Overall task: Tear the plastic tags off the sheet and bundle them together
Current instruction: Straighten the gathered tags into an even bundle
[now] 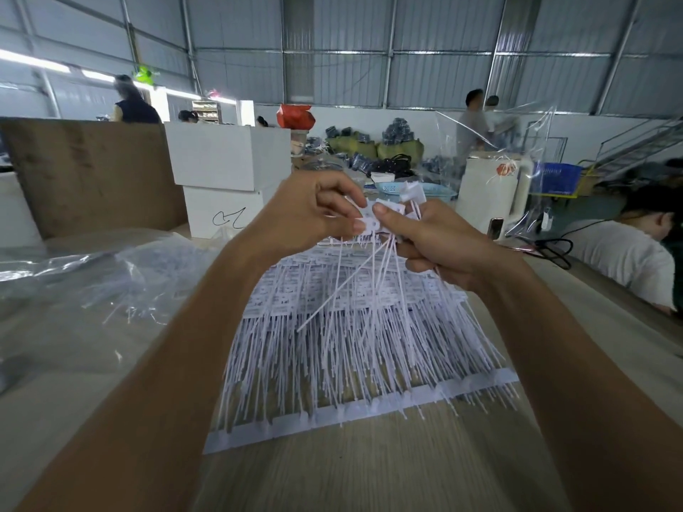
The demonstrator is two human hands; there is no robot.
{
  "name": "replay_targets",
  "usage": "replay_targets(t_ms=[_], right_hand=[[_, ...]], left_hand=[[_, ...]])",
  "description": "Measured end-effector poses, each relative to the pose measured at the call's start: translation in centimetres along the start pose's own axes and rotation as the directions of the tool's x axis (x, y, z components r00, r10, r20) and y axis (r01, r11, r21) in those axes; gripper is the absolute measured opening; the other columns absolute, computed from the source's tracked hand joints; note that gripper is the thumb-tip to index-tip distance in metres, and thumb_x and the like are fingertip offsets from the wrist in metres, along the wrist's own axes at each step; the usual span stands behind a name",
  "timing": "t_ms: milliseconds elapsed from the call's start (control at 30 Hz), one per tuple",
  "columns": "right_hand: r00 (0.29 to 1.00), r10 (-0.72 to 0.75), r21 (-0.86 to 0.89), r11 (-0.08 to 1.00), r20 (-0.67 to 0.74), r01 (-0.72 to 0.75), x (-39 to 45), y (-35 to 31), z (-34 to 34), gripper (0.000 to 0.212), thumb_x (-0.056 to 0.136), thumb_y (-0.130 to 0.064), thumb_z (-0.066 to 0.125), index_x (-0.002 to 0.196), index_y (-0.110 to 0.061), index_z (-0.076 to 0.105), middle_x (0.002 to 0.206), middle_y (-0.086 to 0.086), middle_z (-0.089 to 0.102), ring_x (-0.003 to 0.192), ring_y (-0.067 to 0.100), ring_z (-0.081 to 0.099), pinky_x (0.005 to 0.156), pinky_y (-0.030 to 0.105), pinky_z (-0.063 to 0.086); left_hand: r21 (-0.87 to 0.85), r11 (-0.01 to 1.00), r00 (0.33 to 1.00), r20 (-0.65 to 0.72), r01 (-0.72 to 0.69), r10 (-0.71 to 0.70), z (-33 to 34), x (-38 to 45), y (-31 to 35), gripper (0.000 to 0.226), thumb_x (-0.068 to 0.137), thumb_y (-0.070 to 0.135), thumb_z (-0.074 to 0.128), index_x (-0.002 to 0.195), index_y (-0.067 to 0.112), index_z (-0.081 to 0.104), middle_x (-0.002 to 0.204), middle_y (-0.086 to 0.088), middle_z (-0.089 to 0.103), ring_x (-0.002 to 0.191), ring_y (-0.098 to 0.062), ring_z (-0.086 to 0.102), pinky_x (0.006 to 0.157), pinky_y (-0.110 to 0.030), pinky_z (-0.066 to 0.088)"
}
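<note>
Two hands, left hand (306,212) and right hand (439,242), fingers curled, pinch one bundle of tags (384,219) above one sheet (354,327).

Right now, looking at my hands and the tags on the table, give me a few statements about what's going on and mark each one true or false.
1. Both hands hold plastic tags above the table. True: the left hand pinches tag heads and the right hand grips a bunch of loose tags.
2. The sheets of tags lie on the wooden table. True.
3. The right hand is empty. False: its fingers are curled round the bunch.
4. A clear plastic bag lies left of the sheets. True.
5. The sheets are stacked inside the white box. False: the box stands behind them, apart.
</note>
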State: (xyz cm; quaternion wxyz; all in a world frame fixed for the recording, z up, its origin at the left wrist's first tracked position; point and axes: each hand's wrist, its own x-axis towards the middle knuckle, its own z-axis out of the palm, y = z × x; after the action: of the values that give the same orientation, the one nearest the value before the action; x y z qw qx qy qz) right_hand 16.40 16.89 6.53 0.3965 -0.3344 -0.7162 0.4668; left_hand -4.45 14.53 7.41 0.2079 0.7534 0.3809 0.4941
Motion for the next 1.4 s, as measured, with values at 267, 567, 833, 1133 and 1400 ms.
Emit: replay_targets(t_ms=[267,567,833,1133,1400], right_hand=[[0.996,-0.088,-0.061,0.994,0.014,0.088,0.1,0.4,0.4,0.024,0.088,-0.036,0.078,0.079,-0.022,0.062,0.063,0.001,0.038,0.049,0.010,0.028,0.042,0.023,0.023],[0.990,-0.137,0.098,0.986,0.020,0.134,0.2,-0.1,-0.1,0.028,0.068,-0.029,0.090,0.084,-0.018,0.070,0.060,0.000,0.042,0.047,0.011,0.027,0.040,0.022,0.021],[0.980,-0.123,0.123,0.982,-0.158,0.143,0.0,-0.2,0.0,0.022,0.088,-0.009,0.075,0.107,-0.002,0.067,0.070,0.007,0.058,0.041,0.003,0.045,0.038,0.017,0.033],[0.971,-0.204,-0.106,0.976,-0.124,0.191,-0.2,-0.5,0.4,0.021,0.088,-0.016,0.079,0.095,0.000,0.068,0.061,0.007,0.048,0.047,0.015,0.038,0.044,0.026,0.026],[0.926,-0.377,-0.301,0.884,-0.010,0.357,-0.3,-0.5,0.6,0.011,0.093,-0.006,0.072,0.086,-0.002,0.064,0.054,-0.010,0.051,0.043,0.006,0.040,0.043,0.020,0.033]], left_hand=[[0.078,0.997,1.000,-0.002,-0.020,0.020,0.1,0.1,0.1,0.033,0.074,0.002,0.086,0.102,0.006,0.070,0.091,-0.013,0.072,0.083,-0.028,0.073,0.073,-0.039,0.063],[-0.090,0.996,0.997,-0.079,-0.001,-0.006,0.6,-0.1,-0.2,0.038,0.067,0.025,0.088,0.094,0.003,0.071,0.090,-0.005,0.073,0.078,-0.017,0.072,0.068,-0.026,0.059],[-0.210,0.977,0.996,-0.084,-0.029,0.012,0.9,-0.2,-0.1,0.009,0.089,0.010,0.074,0.091,0.003,0.070,0.065,-0.010,0.068,0.053,-0.021,0.062,0.049,-0.028,0.051],[-0.025,1.000,0.966,-0.257,-0.012,0.005,2.2,0.0,0.4,0.005,0.090,0.008,0.074,0.086,0.006,0.072,0.054,0.001,0.064,0.043,-0.017,0.052,0.045,-0.023,0.041],[-0.183,0.967,0.950,-0.223,0.177,-0.216,1.8,0.3,0.9,0.021,0.087,0.010,0.076,0.067,0.016,0.072,0.051,-0.005,0.061,0.041,-0.014,0.046,0.042,-0.020,0.033]])
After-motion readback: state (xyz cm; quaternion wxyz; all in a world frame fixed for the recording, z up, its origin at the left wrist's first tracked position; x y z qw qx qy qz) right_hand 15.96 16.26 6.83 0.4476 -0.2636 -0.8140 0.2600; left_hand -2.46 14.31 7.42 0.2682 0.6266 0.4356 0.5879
